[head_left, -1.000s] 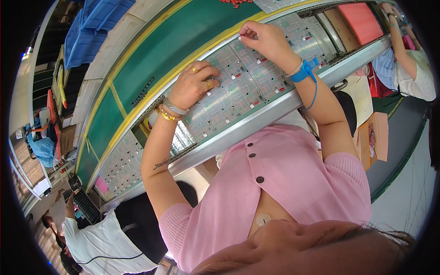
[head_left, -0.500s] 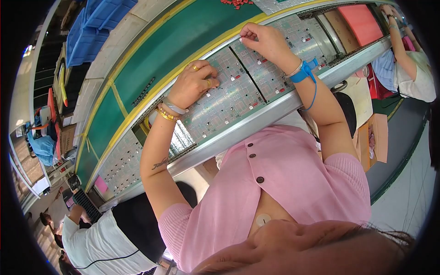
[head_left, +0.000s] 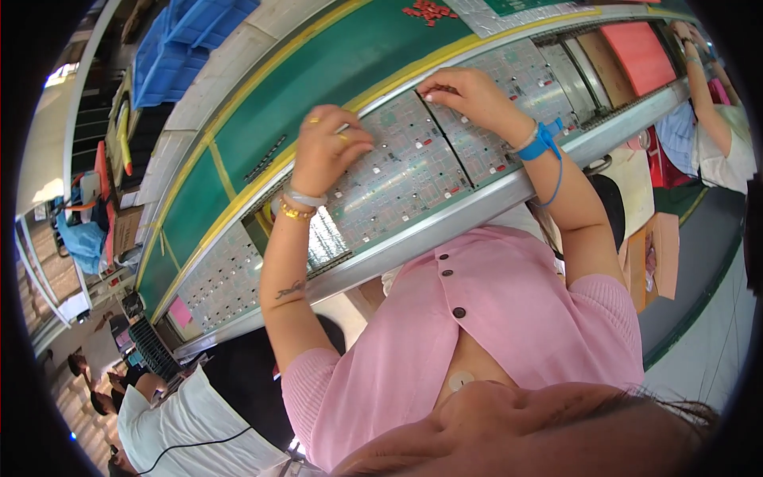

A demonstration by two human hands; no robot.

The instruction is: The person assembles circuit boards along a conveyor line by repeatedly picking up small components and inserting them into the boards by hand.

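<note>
My left hand (head_left: 324, 151) is over the left part of a green circuit board (head_left: 397, 171), raised a little from it. Its fingers are curled and slightly blurred, thumb and forefinger close together; anything between them is too small to name. Farther right, my right hand (head_left: 469, 97) is closed in a pinch above the neighbouring circuit board (head_left: 477, 143), near the far rail. What its fingertips hold, if anything, cannot be made out. A dark narrow gap (head_left: 445, 139) separates the two boards. Small white, red and black parts are scattered over both. A blue strap (head_left: 544, 141) circles my right wrist.
A metal rail (head_left: 429, 211) runs along the near side of the line. Beyond lies a green work surface (head_left: 318, 87) with a heap of small red parts (head_left: 429, 12) and a dark strip of parts (head_left: 265, 159). Blue bins (head_left: 171, 67) stand far left. A co-worker's arm (head_left: 710, 107) reaches in at right.
My left hand has lifted off the board and moved slightly left. My right hand stays pinched near the far rail. The whole view has shifted a little down and right.
</note>
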